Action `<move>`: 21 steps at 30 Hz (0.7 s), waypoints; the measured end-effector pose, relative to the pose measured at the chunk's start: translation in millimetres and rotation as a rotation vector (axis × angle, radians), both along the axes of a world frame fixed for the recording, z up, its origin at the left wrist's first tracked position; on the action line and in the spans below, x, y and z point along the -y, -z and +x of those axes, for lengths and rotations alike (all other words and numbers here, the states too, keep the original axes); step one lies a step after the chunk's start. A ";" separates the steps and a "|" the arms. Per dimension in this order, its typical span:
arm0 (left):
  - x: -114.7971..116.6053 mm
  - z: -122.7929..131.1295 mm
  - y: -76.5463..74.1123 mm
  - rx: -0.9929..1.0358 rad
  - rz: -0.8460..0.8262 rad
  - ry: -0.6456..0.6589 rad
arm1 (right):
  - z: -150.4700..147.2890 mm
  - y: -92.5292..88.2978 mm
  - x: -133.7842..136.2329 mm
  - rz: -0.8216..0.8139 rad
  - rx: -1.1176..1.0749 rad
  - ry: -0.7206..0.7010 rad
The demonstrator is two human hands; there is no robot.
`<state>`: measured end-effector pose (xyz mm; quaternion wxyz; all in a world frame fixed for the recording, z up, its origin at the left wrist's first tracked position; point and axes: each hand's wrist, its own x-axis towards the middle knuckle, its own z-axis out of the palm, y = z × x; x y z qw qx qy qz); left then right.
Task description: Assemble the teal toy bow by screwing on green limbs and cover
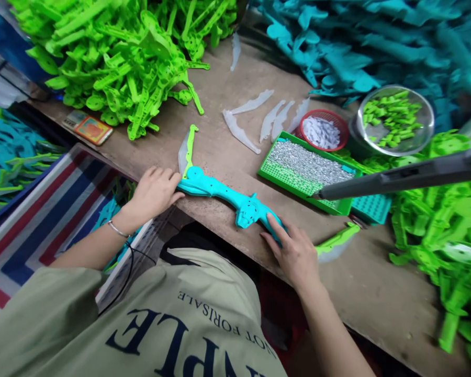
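Note:
A turquoise toy bow [225,193] lies along the front edge of the workbench, with a moulded animal head at its middle. Each end carries a bright green arm with a translucent blade; the left one points away from me and the right one sticks out past my hand. My left hand [157,191] is closed round the bow's left end. My right hand [292,248] grips its right part, thumb on the near side and fingers over the top. The bow's right tip under that hand is hidden.
A green tray [265,170] of small metal screws, a red basket [347,131] of white pieces and a clear bowl [427,123] of green pieces stand beyond. A grey screwdriver [408,175] hangs at right. Green parts [129,68] and turquoise parts [357,52] are heaped behind.

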<state>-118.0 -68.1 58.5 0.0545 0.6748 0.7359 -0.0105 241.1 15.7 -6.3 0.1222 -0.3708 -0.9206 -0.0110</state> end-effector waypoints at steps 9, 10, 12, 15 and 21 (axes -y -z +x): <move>-80.0 11.8 -23.0 0.255 -0.284 0.460 | -4.0 -4.2 1.8 -0.029 0.045 0.034; -89.3 10.3 -22.0 0.226 -0.344 0.470 | -3.7 -3.9 1.6 -0.035 0.038 0.032; -100.5 7.1 -19.9 0.155 -0.422 0.455 | -3.0 -3.1 1.3 -0.039 0.021 0.030; -100.1 3.2 -18.6 0.058 -0.442 0.418 | -2.6 -1.8 1.2 -0.039 0.005 0.035; -89.6 -6.5 -22.5 0.192 -0.417 0.354 | -2.0 0.1 -0.1 0.039 0.014 0.023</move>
